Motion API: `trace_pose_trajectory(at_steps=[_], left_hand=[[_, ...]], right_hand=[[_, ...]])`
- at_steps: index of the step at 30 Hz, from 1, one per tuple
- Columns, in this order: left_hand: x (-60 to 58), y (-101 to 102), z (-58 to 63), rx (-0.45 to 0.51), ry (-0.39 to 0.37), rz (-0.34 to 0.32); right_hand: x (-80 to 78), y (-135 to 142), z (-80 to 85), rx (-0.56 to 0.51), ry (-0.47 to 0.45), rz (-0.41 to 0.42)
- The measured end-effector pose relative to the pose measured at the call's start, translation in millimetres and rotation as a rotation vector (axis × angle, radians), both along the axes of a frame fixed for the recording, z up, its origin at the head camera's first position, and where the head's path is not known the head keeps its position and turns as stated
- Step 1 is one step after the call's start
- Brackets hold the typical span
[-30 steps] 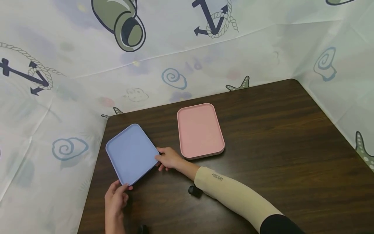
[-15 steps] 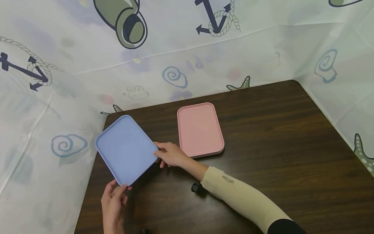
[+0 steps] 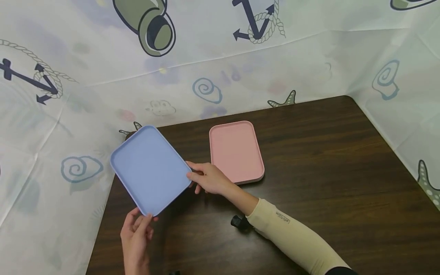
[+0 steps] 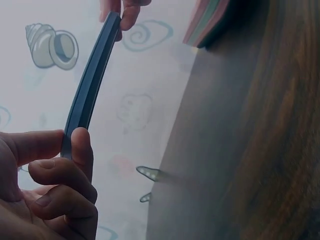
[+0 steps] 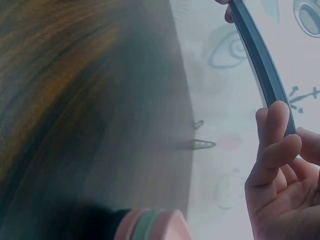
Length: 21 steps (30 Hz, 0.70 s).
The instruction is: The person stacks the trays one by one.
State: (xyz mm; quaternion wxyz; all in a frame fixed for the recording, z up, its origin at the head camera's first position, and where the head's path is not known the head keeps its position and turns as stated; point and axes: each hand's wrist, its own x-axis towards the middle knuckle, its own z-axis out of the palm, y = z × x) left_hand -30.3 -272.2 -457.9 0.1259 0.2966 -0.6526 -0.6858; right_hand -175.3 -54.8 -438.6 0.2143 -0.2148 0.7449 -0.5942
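A flat blue tray with a low raised rim (image 3: pixel 151 172) is held up above the table's left part, turned cornerwise in the head view. My left hand (image 3: pixel 135 233) pinches its near corner between thumb and fingers. At the right corner, my right hand (image 3: pixel 211 177) grips the rim, thumb on top and fingers beneath. Both wrist views catch the tray edge-on, as a thin dark strip (image 4: pixel 90 85) running between the two hands. Just behind my right hand, a pink tray (image 3: pixel 237 152) lies on top of a stack.
The stack's side (image 5: pixel 145 227) shows pink and green layers in the right wrist view. A dark wood-grain table (image 3: pixel 337 172) reaches to a patterned cloth backdrop (image 3: pixel 240 88) at the back and sides. A small black object (image 3: pixel 238 222) is beside my right sleeve.
The blue tray has risen off the table, its far edge now nearer the back edge in the head view. My right hand has shifted up and slightly right, still gripping it; the pink stack stays put.
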Motion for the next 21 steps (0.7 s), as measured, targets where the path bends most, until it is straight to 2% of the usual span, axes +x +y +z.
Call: trace_pose_trajectory(at_steps=[8,17,21], left_hand=[[-1.0,10.9,13.3,-0.024,0.049,-0.013],[-7.0,22.8,26.2,-0.044,0.127,-0.057],[-14.6,26.8,29.9,-0.061,0.166,-0.084]], right_hand=[[0.5,15.8,10.8,-0.003,0.053,-0.003],[-1.9,31.7,17.0,-0.055,0.045,-0.037],[-3.9,40.1,18.1,-0.123,-0.009,-0.058]])
